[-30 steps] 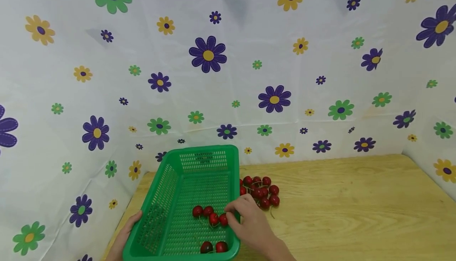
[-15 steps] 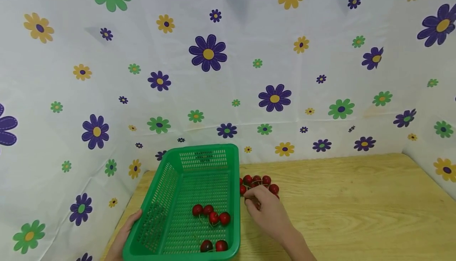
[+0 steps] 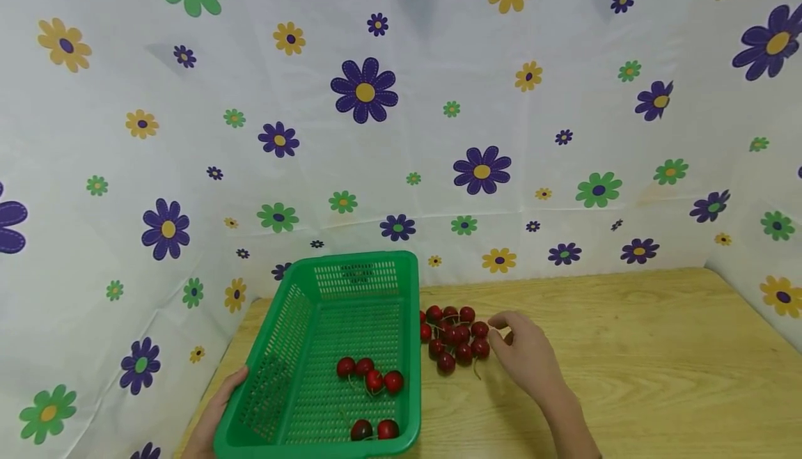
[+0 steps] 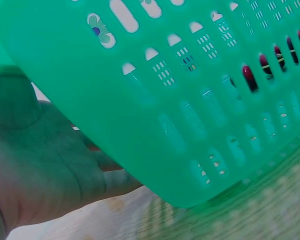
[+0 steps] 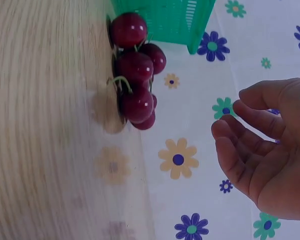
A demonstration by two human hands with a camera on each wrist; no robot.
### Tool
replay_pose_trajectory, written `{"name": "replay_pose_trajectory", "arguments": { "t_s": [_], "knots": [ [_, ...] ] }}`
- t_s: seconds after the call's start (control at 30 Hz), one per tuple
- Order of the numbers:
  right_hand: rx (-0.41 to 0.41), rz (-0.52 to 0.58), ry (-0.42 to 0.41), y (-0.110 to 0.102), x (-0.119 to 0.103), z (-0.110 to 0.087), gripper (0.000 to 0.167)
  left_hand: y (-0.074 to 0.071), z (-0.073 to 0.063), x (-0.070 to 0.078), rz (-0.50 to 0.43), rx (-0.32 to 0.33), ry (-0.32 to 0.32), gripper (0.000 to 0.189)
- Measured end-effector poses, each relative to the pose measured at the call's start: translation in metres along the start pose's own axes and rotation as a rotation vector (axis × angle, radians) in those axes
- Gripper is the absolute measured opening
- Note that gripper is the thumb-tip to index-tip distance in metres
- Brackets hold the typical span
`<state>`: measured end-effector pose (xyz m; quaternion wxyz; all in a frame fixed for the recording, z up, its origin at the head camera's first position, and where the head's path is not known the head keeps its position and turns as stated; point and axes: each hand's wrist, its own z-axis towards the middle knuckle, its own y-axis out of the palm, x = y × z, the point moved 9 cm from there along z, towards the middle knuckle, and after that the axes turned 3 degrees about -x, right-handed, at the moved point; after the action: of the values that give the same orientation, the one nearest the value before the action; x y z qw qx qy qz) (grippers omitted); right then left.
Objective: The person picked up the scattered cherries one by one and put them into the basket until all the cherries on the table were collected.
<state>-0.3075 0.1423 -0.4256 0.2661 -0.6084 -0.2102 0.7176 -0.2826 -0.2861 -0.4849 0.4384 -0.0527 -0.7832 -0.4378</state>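
Observation:
A green slotted plastic basket point(image 3: 410, 347) stands at the left of the wooden table. My left hand point(image 3: 216, 410) holds its left side, thumb at the rim in the left wrist view and fingers partly hidden behind the wall. Inside the basket lie several dark red cherries point(image 3: 374, 381), some with stems. Just outside its right wall is a loose pile of cherries point(image 3: 462, 335). My right hand point(image 3: 526, 354) hovers at the right edge of this pile, fingers loosely bent. Nothing sits between its thumb and fingers in the right wrist view point(image 5: 270, 150).
The light wood table point(image 3: 626, 347) stretches away to the right of the pile. Behind it and along both sides hangs a white cloth point(image 3: 426, 138) printed with purple, green and yellow flowers.
My right hand has moved from the cherries at the basket's right rim, out over the pile, to the pile's right side. The left hand keeps its place on the basket.

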Motion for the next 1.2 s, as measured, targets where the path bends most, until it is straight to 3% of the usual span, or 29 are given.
{"name": "replay_pose_trajectory", "arguments": {
  "t_s": [0.07, 0.13, 0.4, 0.7, 0.9, 1.07, 1.2],
  "knots": [
    [0.011, -0.015, 0.003, -0.004, 0.005, 0.001, 0.018, -0.007, -0.004, -0.005, -0.019, 0.090, -0.042, 0.056],
    [0.015, -0.029, -0.006, -0.005, 0.008, 0.001, 0.019, -0.010, -0.004, -0.005, -0.001, 0.130, -0.038, 0.052],
    [-0.020, -0.058, -0.042, 0.001, 0.011, 0.002, 0.017, 0.005, -0.003, -0.005, -0.062, 0.019, -0.027, 0.064],
    [-0.087, -0.119, -0.054, 0.015, 0.006, -0.001, 0.017, -0.002, -0.005, -0.006, -0.073, 0.099, -0.033, 0.058],
    [-0.115, -0.172, -0.060, 0.019, 0.006, -0.003, 0.013, 0.000, -0.005, -0.007, -0.097, 0.063, -0.024, 0.055],
    [-0.228, -0.159, -0.027, 0.032, 0.007, -0.004, 0.008, 0.001, -0.005, -0.009, -0.118, 0.054, -0.024, 0.055],
    [-0.376, -0.148, -0.060, 0.049, 0.005, -0.008, 0.010, -0.007, -0.006, -0.009, -0.097, 0.131, -0.023, 0.051]
  ]
}}
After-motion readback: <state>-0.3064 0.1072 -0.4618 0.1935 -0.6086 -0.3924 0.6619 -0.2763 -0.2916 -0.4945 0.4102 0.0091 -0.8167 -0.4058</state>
